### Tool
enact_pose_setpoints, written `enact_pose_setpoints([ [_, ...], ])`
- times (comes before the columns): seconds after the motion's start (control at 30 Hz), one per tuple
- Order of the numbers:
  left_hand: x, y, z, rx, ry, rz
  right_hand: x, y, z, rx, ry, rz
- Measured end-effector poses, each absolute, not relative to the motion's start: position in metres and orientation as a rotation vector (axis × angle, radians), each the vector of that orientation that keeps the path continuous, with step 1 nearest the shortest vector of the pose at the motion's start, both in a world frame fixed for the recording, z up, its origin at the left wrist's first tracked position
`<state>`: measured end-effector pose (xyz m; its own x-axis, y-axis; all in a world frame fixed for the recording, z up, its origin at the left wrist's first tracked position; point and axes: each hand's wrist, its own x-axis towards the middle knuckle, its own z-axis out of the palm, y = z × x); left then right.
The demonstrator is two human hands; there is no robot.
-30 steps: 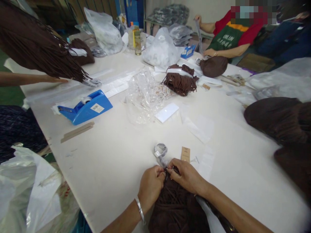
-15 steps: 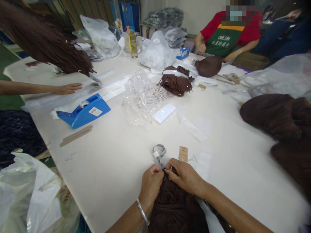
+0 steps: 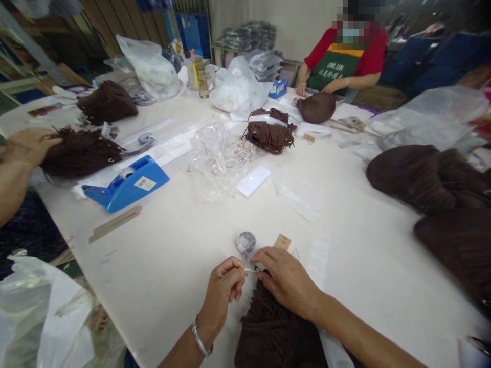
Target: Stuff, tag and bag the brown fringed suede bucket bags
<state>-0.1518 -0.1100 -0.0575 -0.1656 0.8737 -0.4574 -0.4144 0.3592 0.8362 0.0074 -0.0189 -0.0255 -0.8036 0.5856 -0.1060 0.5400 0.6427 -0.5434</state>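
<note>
A dark brown fringed bag (image 3: 278, 327) lies on the white table in front of me. My left hand (image 3: 224, 286), with a silver bangle on the wrist, pinches one end of a thin white string (image 3: 251, 271) just left of the bag's top. My right hand (image 3: 287, 276) is closed at the bag's top edge, by the string's other end; its fingertips are partly hidden. A brown card tag (image 3: 283, 242) sits just beyond the right hand. A plastic-wrapped ring-shaped strap (image 3: 245, 241) lies beyond the bag's top.
A blue tape dispenser (image 3: 126, 184) stands to the left. Crumpled clear plastic with white strings (image 3: 218, 158), a white card stack (image 3: 253, 181) and a fringed brown bundle (image 3: 270, 130) lie ahead. Brown bags (image 3: 414, 176) are at right. A co-worker's hand (image 3: 26, 148) handles fringe at left.
My left hand has drawn away to the left, stretching the white string from the bag's top. At left, the co-worker's lifted brown fringed bag is now down on the table.
</note>
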Motion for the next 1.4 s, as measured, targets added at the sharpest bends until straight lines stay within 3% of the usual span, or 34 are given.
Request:
enact_pose_setpoints([
  [0.17, -0.153, -0.099, -0.049, 0.589, 1.318, 1.187, 0.001, -0.014, -0.021, -1.033, -2.596, 1.135],
  [0.43, -0.135, -0.094, -0.057, 0.785, 1.388, 1.120, 0.009, 0.003, -0.033, -1.236, -1.710, 1.906],
  [0.87, -0.144, -0.090, -0.057, 0.643, 1.388, 1.155, 0.016, 0.002, -0.047, -1.327, -1.930, 1.701],
  [1.13, -0.140, -0.088, -0.061, 0.617, 1.324, 1.177, 0.015, 0.003, -0.050, -1.199, -1.623, 1.994],
  [1.4, -0.136, -0.089, -0.066, 0.639, 1.323, 1.163, 0.017, 0.000, -0.047, -1.223, -1.758, 1.922],
])
